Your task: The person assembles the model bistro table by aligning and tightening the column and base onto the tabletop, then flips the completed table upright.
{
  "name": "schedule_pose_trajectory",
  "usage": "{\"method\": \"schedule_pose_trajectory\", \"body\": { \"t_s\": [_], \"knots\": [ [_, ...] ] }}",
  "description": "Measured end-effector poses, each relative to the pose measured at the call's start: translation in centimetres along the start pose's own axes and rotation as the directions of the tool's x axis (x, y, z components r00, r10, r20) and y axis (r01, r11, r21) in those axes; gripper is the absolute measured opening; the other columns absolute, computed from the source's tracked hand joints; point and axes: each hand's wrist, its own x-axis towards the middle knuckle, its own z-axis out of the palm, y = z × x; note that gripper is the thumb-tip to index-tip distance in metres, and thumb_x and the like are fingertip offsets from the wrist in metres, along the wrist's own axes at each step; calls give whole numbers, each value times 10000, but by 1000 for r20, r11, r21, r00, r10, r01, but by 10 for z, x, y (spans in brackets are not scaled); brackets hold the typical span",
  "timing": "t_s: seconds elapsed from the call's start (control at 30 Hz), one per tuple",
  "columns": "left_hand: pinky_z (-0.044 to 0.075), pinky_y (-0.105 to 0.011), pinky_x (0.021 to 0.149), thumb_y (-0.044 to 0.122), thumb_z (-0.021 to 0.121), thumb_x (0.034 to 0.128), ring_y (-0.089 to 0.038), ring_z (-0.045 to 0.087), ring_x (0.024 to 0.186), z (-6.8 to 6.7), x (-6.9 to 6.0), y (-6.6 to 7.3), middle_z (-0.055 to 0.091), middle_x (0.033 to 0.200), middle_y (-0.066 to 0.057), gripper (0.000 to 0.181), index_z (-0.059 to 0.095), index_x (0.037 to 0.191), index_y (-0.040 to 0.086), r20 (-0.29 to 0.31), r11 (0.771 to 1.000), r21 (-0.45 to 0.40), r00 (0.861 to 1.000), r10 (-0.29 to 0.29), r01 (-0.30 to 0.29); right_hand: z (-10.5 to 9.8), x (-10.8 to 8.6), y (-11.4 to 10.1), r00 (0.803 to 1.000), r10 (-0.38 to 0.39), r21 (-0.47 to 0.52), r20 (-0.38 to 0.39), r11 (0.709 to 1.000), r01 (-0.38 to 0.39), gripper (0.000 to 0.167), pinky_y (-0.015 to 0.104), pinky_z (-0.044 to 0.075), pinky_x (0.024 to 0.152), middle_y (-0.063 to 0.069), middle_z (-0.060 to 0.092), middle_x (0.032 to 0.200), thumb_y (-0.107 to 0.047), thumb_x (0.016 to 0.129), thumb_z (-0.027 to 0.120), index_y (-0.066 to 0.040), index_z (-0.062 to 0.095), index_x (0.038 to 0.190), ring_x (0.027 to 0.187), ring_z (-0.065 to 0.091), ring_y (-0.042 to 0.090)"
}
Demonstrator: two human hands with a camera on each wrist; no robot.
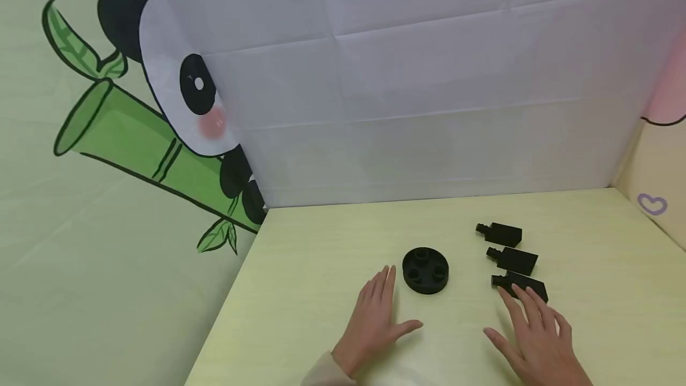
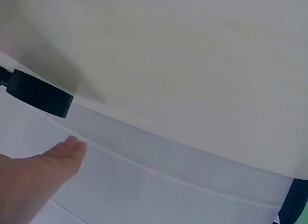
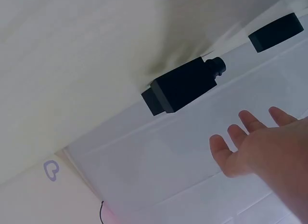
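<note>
A round black disc with several round sockets in its top lies on the table. My left hand is just left of it, fingers straight and thumb spread, holding nothing. To the right, three black blocks with knobbed ends lie in a row: the far block, the middle block and the near block. My right hand is by the near block, its fingers spread and loosely bent; whether a fingertip touches it I cannot tell. In the right wrist view, the right hand appears apart from the nearest block.
The pale yellow table meets a white cloth wall at the back. On the left hangs a green cloth with a panda and bamboo picture. A beige panel with a purple heart stands at the right.
</note>
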Motion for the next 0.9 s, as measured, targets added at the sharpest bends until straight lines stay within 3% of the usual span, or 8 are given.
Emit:
{"method": "schedule_pose_trajectory", "body": {
  "t_s": [0.13,0.37,0.5,0.67,0.9],
  "knots": [
    [363,-464,1159,633,764,858,-339,411,1450,6,30,-10,381,1605,-195,1127,229,1624,2,100,984,-173,995,-17,34,-3,2,7,999,39,11,24,999,-39,727,672,268,939,219,386,1464,-522,984,652,-35,442,1480,1367,287,437],
    [366,-468,1158,600,860,778,-350,419,1438,25,66,-24,398,1597,-185,1210,234,1627,5,218,938,-324,975,-53,123,-5,7,27,996,86,32,26,996,-87,753,706,239,943,266,351,1470,-475,995,665,-18,373,1517,1359,270,501],
    [366,-462,1160,599,874,761,-331,403,1449,33,75,-29,400,1602,-162,1226,241,1630,9,239,919,-368,970,-53,141,-6,14,44,991,124,22,59,992,-125,791,728,237,928,295,328,1442,-429,992,685,15,310,1528,1312,261,551],
    [373,-468,1153,621,866,755,-312,399,1449,39,79,-33,412,1597,-144,1217,262,1631,30,257,908,-388,965,-54,155,-8,24,65,969,185,12,166,982,-190,835,760,245,903,349,349,1401,-436,1019,638,70,239,1550,1245,283,607],
    [411,-469,1121,560,877,780,-296,419,1422,40,83,-35,482,1549,-118,1097,360,1597,42,254,899,-411,966,-47,152,-9,38,84,946,186,19,264,980,-198,740,774,332,848,398,458,1321,-430,1042,594,99,338,1492,1159,400,633]
  ]
}}
